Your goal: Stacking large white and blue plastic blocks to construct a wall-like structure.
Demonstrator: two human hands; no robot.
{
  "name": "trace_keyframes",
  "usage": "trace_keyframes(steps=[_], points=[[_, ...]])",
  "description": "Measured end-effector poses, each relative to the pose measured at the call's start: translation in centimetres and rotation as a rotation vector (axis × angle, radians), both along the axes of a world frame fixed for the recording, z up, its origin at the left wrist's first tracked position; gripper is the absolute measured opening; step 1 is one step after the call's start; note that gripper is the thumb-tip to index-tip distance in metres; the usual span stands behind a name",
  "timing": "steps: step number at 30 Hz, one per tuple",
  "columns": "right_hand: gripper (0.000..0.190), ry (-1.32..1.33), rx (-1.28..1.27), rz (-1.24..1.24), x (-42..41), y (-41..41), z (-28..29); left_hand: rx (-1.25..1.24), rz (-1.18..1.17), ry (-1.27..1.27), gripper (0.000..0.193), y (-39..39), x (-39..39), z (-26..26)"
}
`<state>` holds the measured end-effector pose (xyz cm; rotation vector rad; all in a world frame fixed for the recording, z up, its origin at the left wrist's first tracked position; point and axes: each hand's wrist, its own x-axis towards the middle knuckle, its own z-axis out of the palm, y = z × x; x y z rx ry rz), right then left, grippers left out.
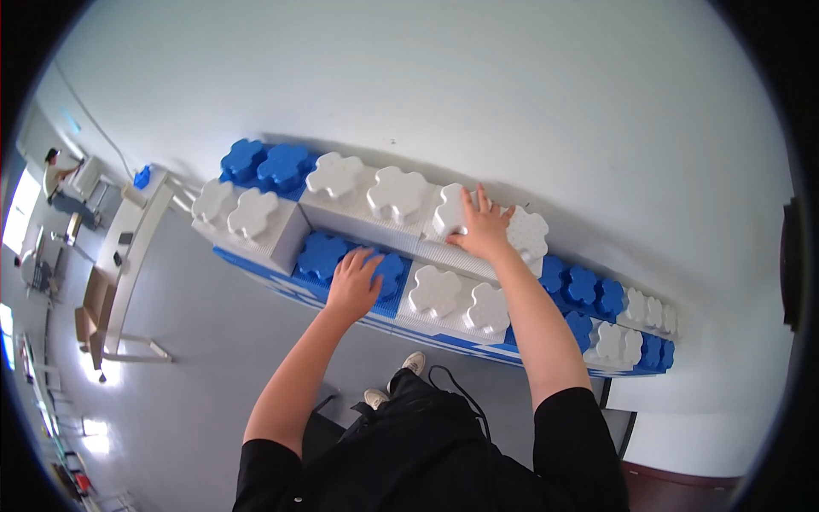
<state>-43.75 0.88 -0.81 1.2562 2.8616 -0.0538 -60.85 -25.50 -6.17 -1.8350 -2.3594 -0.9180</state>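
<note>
Large interlocking blue and white plastic building blocks form a long low wall in front of me. My left hand [352,285] lies with spread fingers on a blue block [322,255] in the near row, over its right stud. Higher up, my right hand [484,229] rests palm down on a white block [526,230] of the back row. Its fingers are apart and touch the left stud, with the thumb at the stud's front side. Between my arms sits a near-row white block [435,291]. Parts of the studs are hidden under both hands.
A white block [253,213] stands higher at the left end, beside a raised blue block [281,166]. The wall [480,96] runs behind the blocks. At left is a white table [137,240] with a cardboard box [96,310]; a person [57,182] works farther off.
</note>
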Motion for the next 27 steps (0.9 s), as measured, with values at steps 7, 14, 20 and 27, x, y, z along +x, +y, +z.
trace_keyframes(steps=[7,14,20,27], points=[[0.125,-0.016,-0.077,-0.012,0.0,-0.6,0.7,-0.050,-0.009,0.284,0.062,14.3,-1.1,4.7],[0.124,0.014,-0.135,0.002,-0.4,-0.9,1.9,-0.171,-0.008,0.362,0.072,16.2,-2.0,3.2],[0.125,-0.089,-0.124,0.036,-2.8,1.0,2.6,-0.122,-0.039,0.359,0.068,16.5,-2.0,2.7],[0.128,-0.176,-0.203,0.108,-3.8,1.5,4.5,-0.059,-0.054,0.331,0.061,16.4,-2.5,2.3]])
